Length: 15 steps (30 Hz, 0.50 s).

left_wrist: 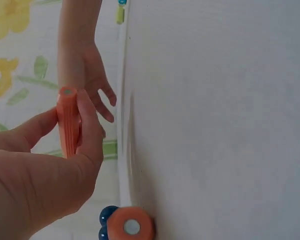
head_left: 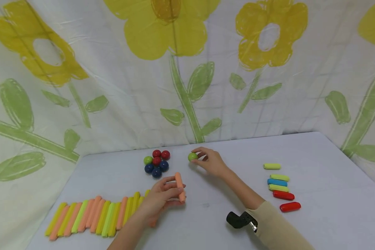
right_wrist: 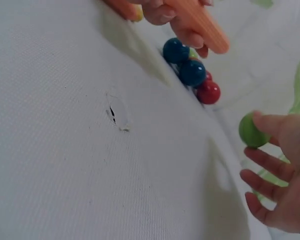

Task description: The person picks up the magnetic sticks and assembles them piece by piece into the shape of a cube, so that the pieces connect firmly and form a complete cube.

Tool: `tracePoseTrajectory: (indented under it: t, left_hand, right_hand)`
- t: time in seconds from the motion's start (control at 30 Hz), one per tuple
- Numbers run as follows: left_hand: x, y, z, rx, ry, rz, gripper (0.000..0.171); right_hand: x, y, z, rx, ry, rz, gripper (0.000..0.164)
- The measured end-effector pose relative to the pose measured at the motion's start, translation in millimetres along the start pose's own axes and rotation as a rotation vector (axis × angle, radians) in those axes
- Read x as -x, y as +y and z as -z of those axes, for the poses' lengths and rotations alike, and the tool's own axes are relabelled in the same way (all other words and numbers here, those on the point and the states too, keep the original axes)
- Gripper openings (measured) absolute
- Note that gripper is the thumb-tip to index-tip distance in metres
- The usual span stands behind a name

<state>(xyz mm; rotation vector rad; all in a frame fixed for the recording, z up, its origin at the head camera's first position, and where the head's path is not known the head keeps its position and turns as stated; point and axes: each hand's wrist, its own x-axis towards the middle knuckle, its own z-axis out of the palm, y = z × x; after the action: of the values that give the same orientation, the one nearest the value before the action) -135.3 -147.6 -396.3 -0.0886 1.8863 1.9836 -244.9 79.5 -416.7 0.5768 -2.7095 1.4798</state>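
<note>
Left hand [head_left: 162, 198] grips orange stick [head_left: 180, 187]; right hand [head_left: 213, 162] pinches green ball [head_left: 192, 157].
Nearest: stick row [head_left: 93, 213], partly behind left forearm [head_left: 128, 229]; best keep wrist high so it isn't nudged. Second orange piece [head_left: 153, 221] below left hand, can't tell if held. Left thumb and fingers grasp stick by its sides; light steady grip should do. Farther: ball cluster [head_left: 156, 161], apart from right hand; could roll if bumped, give it room. Far side: right thumb and forefinger grasp ball, shallow-looking; center pinch against slipping.
</note>
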Motion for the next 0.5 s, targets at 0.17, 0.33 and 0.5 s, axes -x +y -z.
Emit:
tracePoseTrajectory:
  t: [0.17, 0.33, 0.5]
  left_hand:
    - [-7.6, 3.8, -16.3, -0.230, 0.069, -0.001, 0.057]
    - [-24.4, 6.6, -32.5, -0.376, 0.113, -0.097, 0.046]
    - [-47.0, 6.4, -44.8, -0.423, 0.115, -0.224, 0.039]
  right_hand:
    - [10, 0, 13, -0.041, 0.019, -0.036, 0.035]
    - [25, 2, 30, -0.103, 0.066, -0.094, 0.038]
    - [38, 14, 47, -0.156, 0.128, -0.152, 0.041]
